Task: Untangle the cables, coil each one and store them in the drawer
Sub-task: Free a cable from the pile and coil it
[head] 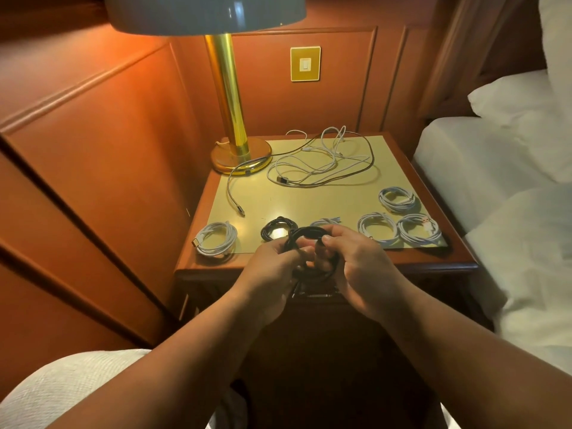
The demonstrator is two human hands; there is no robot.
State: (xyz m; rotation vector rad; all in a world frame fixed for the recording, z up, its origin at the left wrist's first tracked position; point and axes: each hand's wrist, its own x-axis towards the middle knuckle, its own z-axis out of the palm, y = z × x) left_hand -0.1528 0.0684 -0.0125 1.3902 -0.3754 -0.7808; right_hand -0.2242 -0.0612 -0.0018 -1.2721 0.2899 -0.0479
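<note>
Both hands hold a coiled black cable (305, 235) just in front of the nightstand's front edge. My left hand (272, 267) grips the coil's left side and my right hand (356, 264) pinches its right side. Along the front of the nightstand top (309, 202) lie a white coil (216, 238), a black coil (277, 229), a partly hidden white coil (325, 222) and three white coils (377, 227) (419, 229) (397, 199). A loose tangle of white and dark cables (322, 162) lies at the back. The drawer handle (314, 295) shows below my hands.
A brass lamp (235, 128) stands at the back left of the nightstand, with a grey cable (230, 190) running from its base. A bed with white sheets (495, 168) is at the right. Wood wall panels surround the left side and back.
</note>
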